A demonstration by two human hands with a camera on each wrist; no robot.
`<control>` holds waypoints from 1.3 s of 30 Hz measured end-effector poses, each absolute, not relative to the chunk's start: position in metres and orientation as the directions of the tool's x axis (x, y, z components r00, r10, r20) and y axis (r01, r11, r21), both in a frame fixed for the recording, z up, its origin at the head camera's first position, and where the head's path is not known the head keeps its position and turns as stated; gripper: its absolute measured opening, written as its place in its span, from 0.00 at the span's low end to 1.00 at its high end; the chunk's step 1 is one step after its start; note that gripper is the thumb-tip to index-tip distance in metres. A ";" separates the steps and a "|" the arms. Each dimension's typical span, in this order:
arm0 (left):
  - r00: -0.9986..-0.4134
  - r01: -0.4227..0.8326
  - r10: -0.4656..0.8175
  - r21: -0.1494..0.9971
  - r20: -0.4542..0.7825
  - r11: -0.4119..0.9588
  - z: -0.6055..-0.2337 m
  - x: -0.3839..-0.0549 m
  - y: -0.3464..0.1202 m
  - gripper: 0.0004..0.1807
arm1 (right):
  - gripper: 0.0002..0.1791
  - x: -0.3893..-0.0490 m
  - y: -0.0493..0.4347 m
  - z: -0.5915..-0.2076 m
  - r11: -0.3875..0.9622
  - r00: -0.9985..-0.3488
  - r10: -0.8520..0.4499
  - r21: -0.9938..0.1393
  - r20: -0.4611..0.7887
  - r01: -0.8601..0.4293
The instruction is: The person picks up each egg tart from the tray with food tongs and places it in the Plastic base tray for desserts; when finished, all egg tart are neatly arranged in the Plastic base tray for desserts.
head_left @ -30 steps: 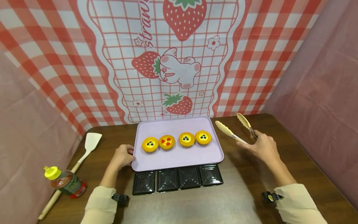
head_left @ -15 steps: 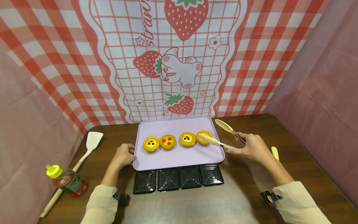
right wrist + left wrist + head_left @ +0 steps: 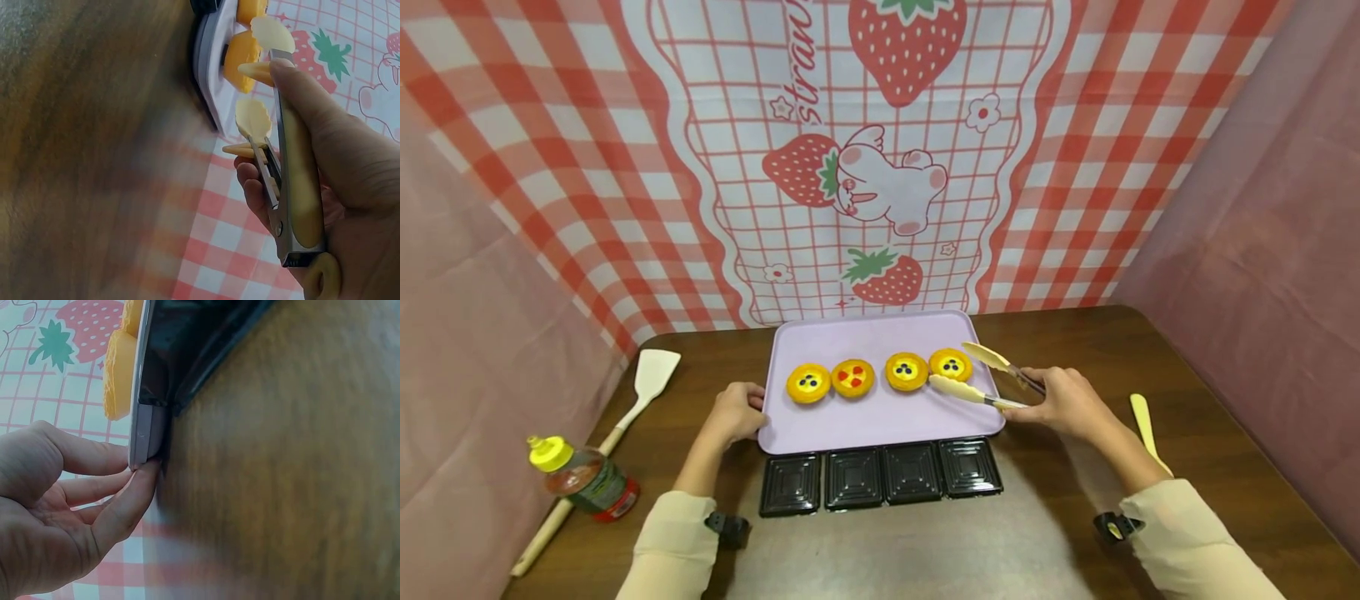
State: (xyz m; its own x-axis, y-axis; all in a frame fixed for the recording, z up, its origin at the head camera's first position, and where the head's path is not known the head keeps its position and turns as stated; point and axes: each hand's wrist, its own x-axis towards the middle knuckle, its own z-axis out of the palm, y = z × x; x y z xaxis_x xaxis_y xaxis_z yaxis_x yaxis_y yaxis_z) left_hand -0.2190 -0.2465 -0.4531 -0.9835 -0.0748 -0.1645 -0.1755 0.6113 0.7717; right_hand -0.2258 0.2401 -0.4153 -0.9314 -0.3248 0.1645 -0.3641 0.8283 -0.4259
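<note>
Both cream-sleeved forearms stretch forward. The left hand rests with loosely curled fingers, fingertips touching an edge. The right hand is closed in a grip, thumb laid on top.

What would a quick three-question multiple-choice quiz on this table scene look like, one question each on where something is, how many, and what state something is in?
1. Where does the bottle with the yellow cap lie?
A. On the tray
B. On the table, at the person's left
C. Inside a black container

2. How many tarts sit on the tray?
A. Two
B. Six
C. Four

3. How are the tongs standing?
A. Open, either side of the rightmost tart
B. Lying unheld on the table
C. Closed, lifting a tart high

Answers:
1 B: the bottle lies beside the spatula, far from the tray.
2 C: four tarts in one row, the rightmost tart nearest the tongs.
3 A: the right hand holds them, tips apart around that tart, which sits on the tray.
</note>
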 end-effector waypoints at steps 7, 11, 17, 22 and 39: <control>-0.982 -0.180 -0.070 0.775 -0.174 0.605 -0.454 -0.220 -0.247 0.25 | 0.38 -0.226 0.239 -0.415 0.823 -0.931 -0.337 -0.436 0.138 -0.363; -0.981 -0.186 -0.075 0.776 -0.176 0.603 -0.455 -0.220 -0.247 0.25 | 0.38 -0.227 0.240 -0.417 0.820 -0.930 -0.343 -0.440 0.136 -0.367; -0.985 -0.168 -0.068 0.772 -0.161 0.613 -0.455 -0.221 -0.246 0.25 | 0.37 -0.226 0.242 -0.418 0.815 -0.924 -0.345 -0.437 0.163 -0.381; -0.987 -0.153 -0.059 0.770 -0.149 0.619 -0.456 -0.222 -0.246 0.24 | 0.37 -0.223 0.243 -0.416 0.815 -0.922 -0.352 -0.431 0.161 -0.387; -0.985 -0.167 -0.069 0.778 -0.157 0.606 -0.456 -0.221 -0.245 0.24 | 0.37 -0.183 0.263 -0.386 0.822 -0.906 -0.370 -0.382 0.205 -0.422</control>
